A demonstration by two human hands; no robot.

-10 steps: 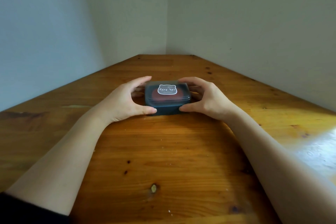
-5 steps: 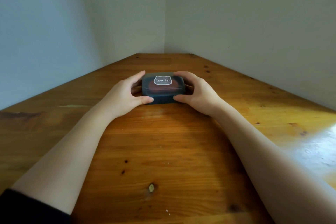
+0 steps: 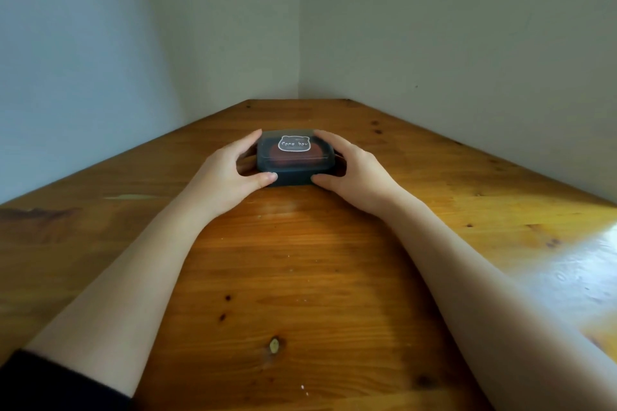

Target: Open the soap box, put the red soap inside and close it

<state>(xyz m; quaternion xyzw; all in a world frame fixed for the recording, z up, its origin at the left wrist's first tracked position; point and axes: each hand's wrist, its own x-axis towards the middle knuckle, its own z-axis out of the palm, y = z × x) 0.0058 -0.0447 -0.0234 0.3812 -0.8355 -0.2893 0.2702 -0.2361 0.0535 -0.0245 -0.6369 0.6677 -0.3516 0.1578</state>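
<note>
A dark soap box [image 3: 295,173] with a clear lid and a white bear-shaped label rests on the wooden table [image 3: 300,277], towards the far corner. The lid is down. The red soap [image 3: 293,158] shows through the lid, inside the box. My left hand [image 3: 230,177] cups the box's left side, thumb on the front corner and fingers over the back edge. My right hand [image 3: 354,173] grips the right side the same way.
The table runs into a corner between two pale walls [image 3: 434,43]. Its right part is brightly lit and glossy [image 3: 551,260]. A dark sleeve [image 3: 50,384] shows at the bottom left.
Both hands have slid the closed box away from me, farther towards the corner of the table. The grip on its two sides is unchanged.
</note>
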